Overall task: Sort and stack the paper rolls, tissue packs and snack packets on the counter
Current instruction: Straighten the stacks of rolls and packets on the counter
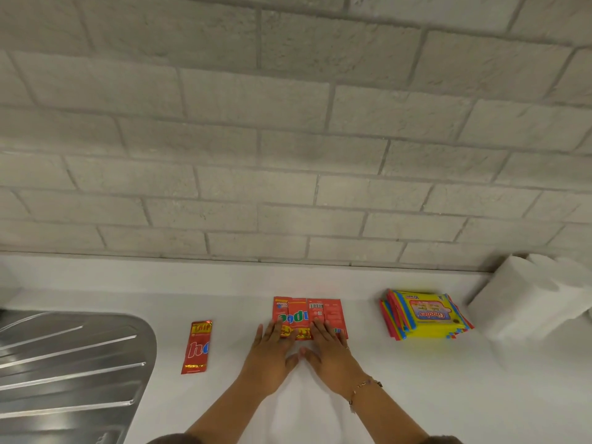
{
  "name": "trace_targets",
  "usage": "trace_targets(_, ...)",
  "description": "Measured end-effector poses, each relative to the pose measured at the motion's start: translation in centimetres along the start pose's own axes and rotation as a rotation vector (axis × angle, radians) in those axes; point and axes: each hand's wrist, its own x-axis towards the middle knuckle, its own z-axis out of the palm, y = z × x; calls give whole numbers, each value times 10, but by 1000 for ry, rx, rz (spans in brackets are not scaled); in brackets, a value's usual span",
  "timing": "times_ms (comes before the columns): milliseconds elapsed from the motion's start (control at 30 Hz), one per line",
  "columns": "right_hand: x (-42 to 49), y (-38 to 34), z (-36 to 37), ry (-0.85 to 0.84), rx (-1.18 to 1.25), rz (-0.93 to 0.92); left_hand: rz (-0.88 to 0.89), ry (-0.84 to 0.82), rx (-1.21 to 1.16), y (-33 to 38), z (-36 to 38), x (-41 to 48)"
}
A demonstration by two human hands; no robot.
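At the middle of the white counter point(480, 395), a group of red snack packets point(309, 314) lies flat, side by side and overlapping at their edges. I count at least three, though I cannot be sure where one ends and the next begins. Both hands rest on the near part of this group. The left hand point(272, 349) lies palm down with its fingers straight and spread over the left packets. The right hand point(330, 346) lies the same way over the right ones. Neither hand curls round anything, and the two thumbs nearly meet on the counter just near of the packets. A thin bracelet point(365, 387) sits on the right wrist.

Well to the left of the hands, one more red packet point(197, 346) lies alone, its long side running near to far. Farther left is the ribbed steel drainer of a sink point(64, 363).

To the right of the group and apart from it is a slightly fanned stack of yellow tissue packs point(427, 315) with red and blue striped edges. Beyond that, at the far right against the pale brick wall point(288, 139), I see the white paper rolls point(525, 299), partly cut off by the frame's edge.
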Motion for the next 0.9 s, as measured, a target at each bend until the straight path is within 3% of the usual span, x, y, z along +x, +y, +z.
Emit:
trace_targets(67, 0, -1, -2, 3, -16, -2, 55, 44, -2, -1, -2, -1)
trace_targets(167, -3, -3, -6, 17, -33, -3, 8, 81, 30, -4, -10, -3)
trace_targets(200, -4, -4, -8, 22, -36, -7, -49, 45, -57, -4, -17, -8)
trace_targets(400, -15, -8, -25, 94, -15, -41, -146, 299, -74, -58, -24, -42)
trace_targets(567, -33, -10, -29, 183, 63, -71, -305, 308, -66, -103, -19, -84)
trace_targets(900, -42, -4, -36, 241, 147, -40, -263, 243, -23, -75, -22, -50)
